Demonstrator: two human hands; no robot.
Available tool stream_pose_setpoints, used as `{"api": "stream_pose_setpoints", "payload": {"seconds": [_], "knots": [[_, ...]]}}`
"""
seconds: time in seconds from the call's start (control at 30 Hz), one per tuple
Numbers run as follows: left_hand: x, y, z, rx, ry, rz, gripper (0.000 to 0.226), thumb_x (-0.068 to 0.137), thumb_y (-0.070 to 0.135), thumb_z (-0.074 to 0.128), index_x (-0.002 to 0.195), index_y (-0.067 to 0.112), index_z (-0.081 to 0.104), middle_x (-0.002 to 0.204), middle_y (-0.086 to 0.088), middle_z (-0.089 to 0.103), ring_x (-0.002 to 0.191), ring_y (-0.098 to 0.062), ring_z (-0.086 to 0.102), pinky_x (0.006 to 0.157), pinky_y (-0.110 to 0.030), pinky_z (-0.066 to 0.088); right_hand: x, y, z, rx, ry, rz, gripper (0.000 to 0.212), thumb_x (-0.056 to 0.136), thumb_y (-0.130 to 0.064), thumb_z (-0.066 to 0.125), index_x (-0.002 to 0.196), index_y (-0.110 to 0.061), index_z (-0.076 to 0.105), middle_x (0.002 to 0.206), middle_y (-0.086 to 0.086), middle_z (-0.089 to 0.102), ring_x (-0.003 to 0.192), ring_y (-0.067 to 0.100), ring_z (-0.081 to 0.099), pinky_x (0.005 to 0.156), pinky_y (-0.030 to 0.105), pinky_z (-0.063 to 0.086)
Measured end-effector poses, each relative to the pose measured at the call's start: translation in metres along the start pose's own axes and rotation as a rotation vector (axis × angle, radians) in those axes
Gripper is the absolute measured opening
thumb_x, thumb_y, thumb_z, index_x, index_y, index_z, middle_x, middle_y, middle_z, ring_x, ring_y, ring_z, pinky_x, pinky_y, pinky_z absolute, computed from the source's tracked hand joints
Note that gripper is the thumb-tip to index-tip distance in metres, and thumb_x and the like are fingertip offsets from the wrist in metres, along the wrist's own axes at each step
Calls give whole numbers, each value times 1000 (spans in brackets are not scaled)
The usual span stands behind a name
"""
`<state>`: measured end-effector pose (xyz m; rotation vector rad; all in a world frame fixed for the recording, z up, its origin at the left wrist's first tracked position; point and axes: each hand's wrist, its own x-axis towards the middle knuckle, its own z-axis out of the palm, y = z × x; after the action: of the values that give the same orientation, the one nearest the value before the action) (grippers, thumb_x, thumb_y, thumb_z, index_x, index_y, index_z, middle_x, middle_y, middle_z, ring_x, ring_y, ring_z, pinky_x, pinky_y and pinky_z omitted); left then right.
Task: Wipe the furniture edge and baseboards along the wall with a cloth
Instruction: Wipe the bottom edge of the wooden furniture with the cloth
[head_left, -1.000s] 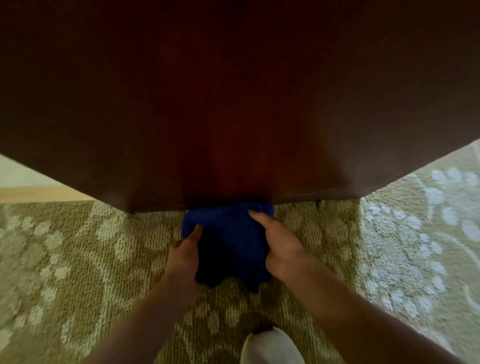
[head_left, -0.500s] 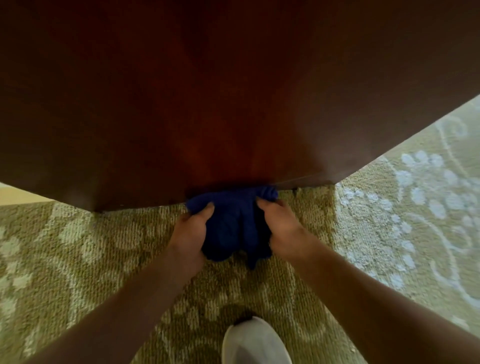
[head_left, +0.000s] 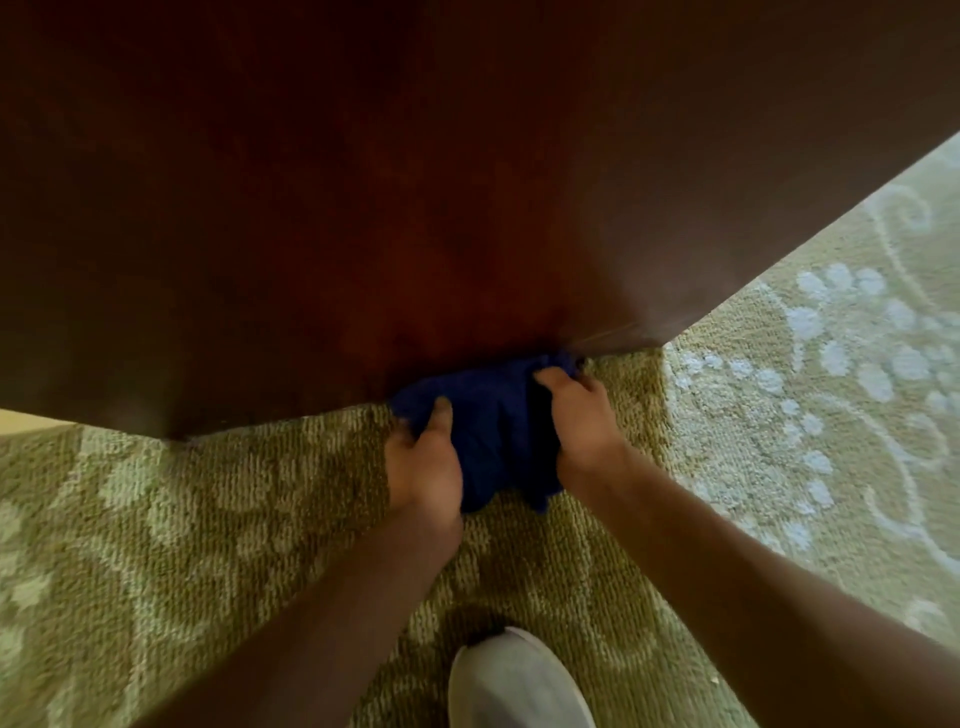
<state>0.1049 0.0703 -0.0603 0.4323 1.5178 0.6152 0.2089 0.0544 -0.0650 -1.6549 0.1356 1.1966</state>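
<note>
Bunching the dark blue cloth (head_left: 498, 426) against the furniture's bottom edge (head_left: 322, 415) at carpet (head_left: 234, 509) level, left hand (head_left: 423, 467) and right hand (head_left: 584, 421) curl fingers round its sides; soft, light, best gripped in gathered folds.

We are seeing the cloth (head_left: 498, 415) lying on the carpet (head_left: 234, 519) against the furniture (head_left: 415, 182) bottom edge, between the left hand (head_left: 423, 467) and right hand (head_left: 582, 415); a shoe (head_left: 519, 680) is standing nearer us.
</note>
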Motion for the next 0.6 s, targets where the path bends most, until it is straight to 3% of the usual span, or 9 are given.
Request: {"api": "stream_pose_setpoints", "payload": {"seconds": [0.07, 0.13, 0.2, 0.3, 0.37, 0.43, 0.5, 0.6], "knots": [[-16, 0, 14, -56, 37, 72, 29, 97, 35, 55, 124, 26, 52, 116, 5, 57, 102, -19, 56, 92, -35, 46, -9, -8, -4, 129, 13, -55, 53, 76, -27, 63, 126, -8, 54, 116, 15, 67, 106, 36, 65, 92, 51, 54], [-35, 5, 31, -118, -29, 71, 4, 97, 36, 54, 97, 37, 50, 98, 15, 55, 88, -11, 55, 86, -30, 42, -14, -22, -17, 217, 3, -137, 55, 73, -29, 65, 124, -11, 57, 115, 15, 69, 105, 34, 68, 87, 47, 57], [-46, 8, 40, -81, -54, 75, 18, 97, 37, 54, 82, 41, 45, 88, 21, 50, 81, -4, 53, 83, -29, 41, -20, -35, -30, 217, -9, -206, 40, 83, -22, 61, 121, -10, 60, 111, 14, 71, 101, 31, 70, 81, 40, 58], [-28, 3, 39, -28, -18, -44, 5, 97, 33, 56, 101, 32, 52, 102, 11, 57, 96, -16, 57, 87, -33, 44, -17, -33, -31, 79, -10, -223, 28, 92, -13, 52, 119, -9, 58, 113, 15, 69, 102, 31, 68, 87, 44, 56], [-20, 4, 39, -10, -4, -145, 38, 96, 29, 59, 131, 21, 48, 128, -1, 56, 114, -26, 56, 100, -39, 45, -5, -25, -27, 2, 15, -115, 32, 96, -13, 49, 127, -11, 53, 122, 15, 64, 108, 33, 63, 92, 45, 53], [-20, 3, 41, 8, 28, -167, 57, 95, 29, 61, 145, 17, 37, 143, -8, 48, 127, -31, 49, 108, -44, 41, 6, -23, -28, -12, 51, -8, 38, 96, -17, 50, 133, -11, 50, 127, 17, 61, 112, 35, 60, 96, 45, 50], [-33, 8, 44, 17, 10, -106, 54, 94, 32, 60, 143, 20, 39, 142, -8, 49, 125, -30, 51, 105, -42, 42, 4, -25, -32, 21, 72, -10, 39, 92, -19, 53, 130, -11, 52, 125, 17, 62, 110, 34, 61, 92, 43, 52], [-43, 7, 49, -60, -68, -62, 27, 93, 34, 62, 118, 26, 55, 123, -1, 61, 106, -21, 60, 95, -39, 48, -14, -37, -39, 152, 51, -220, 31, 89, -14, 54, 119, -15, 59, 118, 14, 68, 105, 32, 66, 91, 44, 55]]}}
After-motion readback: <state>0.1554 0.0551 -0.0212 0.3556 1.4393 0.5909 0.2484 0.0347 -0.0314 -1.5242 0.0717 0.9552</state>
